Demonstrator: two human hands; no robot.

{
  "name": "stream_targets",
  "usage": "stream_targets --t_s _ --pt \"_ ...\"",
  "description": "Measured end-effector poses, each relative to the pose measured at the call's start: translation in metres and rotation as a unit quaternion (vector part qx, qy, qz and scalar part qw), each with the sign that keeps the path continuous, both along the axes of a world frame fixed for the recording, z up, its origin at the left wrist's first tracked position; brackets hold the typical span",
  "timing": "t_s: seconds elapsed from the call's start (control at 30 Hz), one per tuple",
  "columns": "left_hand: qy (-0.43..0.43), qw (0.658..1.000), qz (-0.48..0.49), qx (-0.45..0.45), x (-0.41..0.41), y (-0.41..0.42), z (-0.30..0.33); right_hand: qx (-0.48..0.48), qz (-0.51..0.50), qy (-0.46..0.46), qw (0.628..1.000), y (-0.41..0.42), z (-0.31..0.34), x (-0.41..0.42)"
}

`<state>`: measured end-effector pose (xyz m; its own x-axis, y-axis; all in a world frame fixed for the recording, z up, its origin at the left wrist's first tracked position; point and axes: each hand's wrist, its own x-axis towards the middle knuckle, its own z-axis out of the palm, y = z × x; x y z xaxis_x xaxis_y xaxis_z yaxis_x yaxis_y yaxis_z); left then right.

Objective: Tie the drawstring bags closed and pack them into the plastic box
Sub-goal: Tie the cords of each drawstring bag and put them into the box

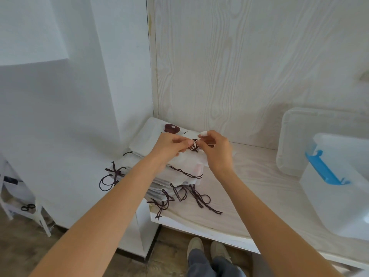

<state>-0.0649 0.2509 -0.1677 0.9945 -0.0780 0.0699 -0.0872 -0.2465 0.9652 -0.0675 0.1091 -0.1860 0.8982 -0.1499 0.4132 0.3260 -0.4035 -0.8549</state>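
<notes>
So, far left, low: a white stand (24, 212) on the wood floor with a small dark loop of cord (28, 207) lying on it. Next over, the white table (249, 200), its top in pale wood grain, pushed into the corner of the walls. Stack of white drawstring bags (143, 144) sat on the table's left end, dark brown cords (113, 176) spilling off the left edge and more cords (191, 196) trailing onto the tabletop at the front. Bag at the back of the stack showed a brown bear print (172, 128).

Left hand (169, 145) was over the stack, fingers curled, thumb and fingertips pinching the dark drawstring (194, 145) of the top bag (189, 158). Right hand (216, 149) just beside it, nearly touching, fingers also curled and pinching the same drawstring plus a bit of white fabric at the bag mouth. Knot area sat between the two hands; whether it was tied, couldn't tell.

Right side: clear plastic box (337, 198) on the table, well apart from the stack, with a blue latch (324, 170). Clear lid (311, 136) leaned upright against the wall behind it. Inside of the box not readable.

Bottom centre: person's shoes (207, 249) and grey trouser legs on the floor.
</notes>
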Motion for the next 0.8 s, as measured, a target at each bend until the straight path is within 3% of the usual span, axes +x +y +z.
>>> stream_targets --t_s 0.1,0.2,0.4,0.57,0.73,0.8 --pt "0.044 0.997 0.001 -0.057 -0.001 0.001 -0.001 -0.118 -0.073 -0.103 0.985 0.0 -0.003 -0.005" --pt "0.054 0.995 -0.008 -0.086 -0.002 0.0 -0.001 -0.146 -0.034 -0.106 0.983 0.0 -0.004 -0.011" --pt "0.046 0.994 -0.027 -0.097 -0.004 0.0 0.001 -0.098 0.027 -0.005 0.995 0.001 0.001 -0.011" --pt "0.009 0.999 -0.019 -0.024 -0.005 0.003 0.002 -0.075 0.05 0.056 0.994 -0.004 0.005 -0.006" --pt "-0.006 1.0 -0.014 -0.005 -0.006 0.009 0.003 0.038 0.081 0.109 0.99 -0.012 0.007 -0.003" --pt "-0.015 1.0 -0.008 -0.006 -0.006 0.01 0.002 0.042 0.081 0.114 0.989 -0.016 0.008 -0.004"
